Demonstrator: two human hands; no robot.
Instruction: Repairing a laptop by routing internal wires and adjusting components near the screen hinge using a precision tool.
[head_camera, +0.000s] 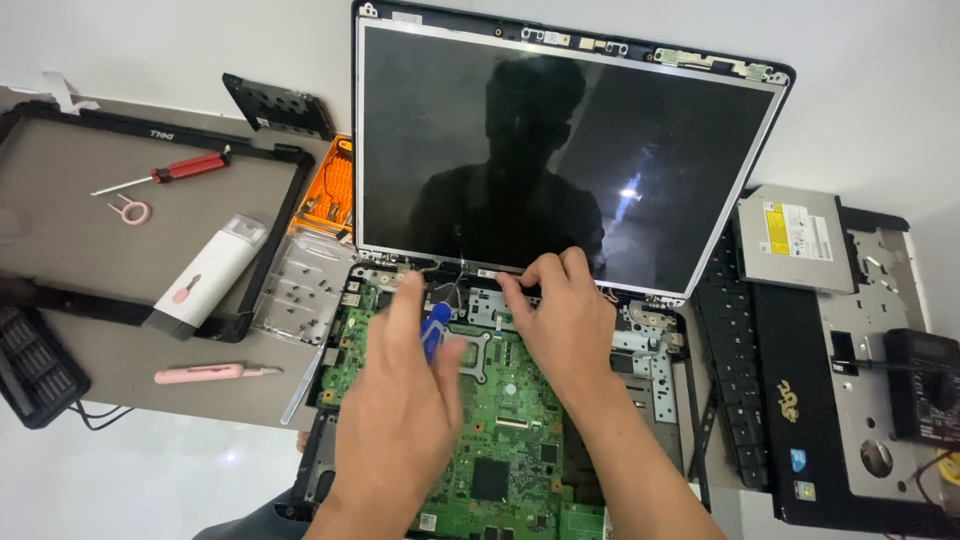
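Both our hands work over the opened laptop in the head view. Our left hand (400, 400) is closed around a blue-handled screwdriver (434, 330), its handle showing just past the thumb and its tip hidden toward the hinge edge. Our right hand (560, 320) has its fingers curled and pinching at a thin cable or connector strip (480, 272), right where the dark screen panel (560, 150) meets the base. Under both palms lies the bare green motherboard (500, 420), seated in the lower chassis.

We judge the step in hand to be freeing the screen's wiring or hinge fastening at that rear edge. What comes after seems to call for a steady tip on a small screw and a gentle pull on the cable, since the wires there look fine and easy to strain.

Left of our left hand sit a clear parts tray (300, 290), an orange bit set (330, 185), a white cleaning tool (205, 275), a pink pen-like tool (205, 374) and a red-handled screwdriver (170, 172) resting inside the removed screen bezel (290, 200). Right of our right hand lie the detached keyboard (735, 350), an optical drive (795, 238) and the palm-rest cover (870, 380).

Everything rests on a grey mat (120, 360) over a white, glossy table (150, 470); of the room itself we can see nothing more.
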